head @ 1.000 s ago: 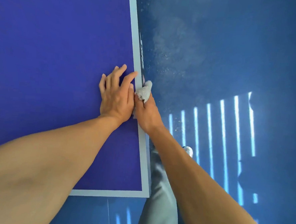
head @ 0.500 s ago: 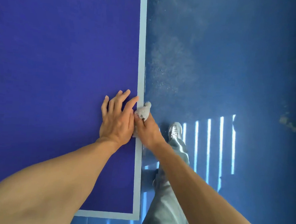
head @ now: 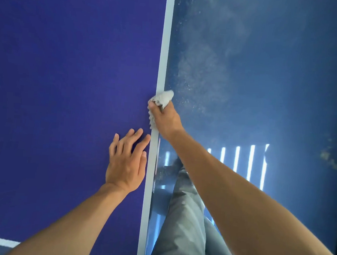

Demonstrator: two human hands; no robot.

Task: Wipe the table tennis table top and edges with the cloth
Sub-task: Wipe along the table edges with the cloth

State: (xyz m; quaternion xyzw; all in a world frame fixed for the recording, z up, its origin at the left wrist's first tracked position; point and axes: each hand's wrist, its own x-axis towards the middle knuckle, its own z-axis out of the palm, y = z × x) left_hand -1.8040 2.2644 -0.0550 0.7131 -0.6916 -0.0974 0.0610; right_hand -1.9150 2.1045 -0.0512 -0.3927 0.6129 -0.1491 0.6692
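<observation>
Grey cloth point(head: 162, 99), bunched in the curled right grip point(head: 167, 120), presses the bench edge point(head: 165, 48): the edge-wiping step. The left grip point(head: 127, 164) lies flat and empty behind it. The next move is probably a slide onward along the edge.

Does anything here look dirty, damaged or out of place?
The blue floor beside the table edge carries a pale, dusty, speckled patch, and a yellowish scuff mars it farther right. The table top shows no marks.
</observation>
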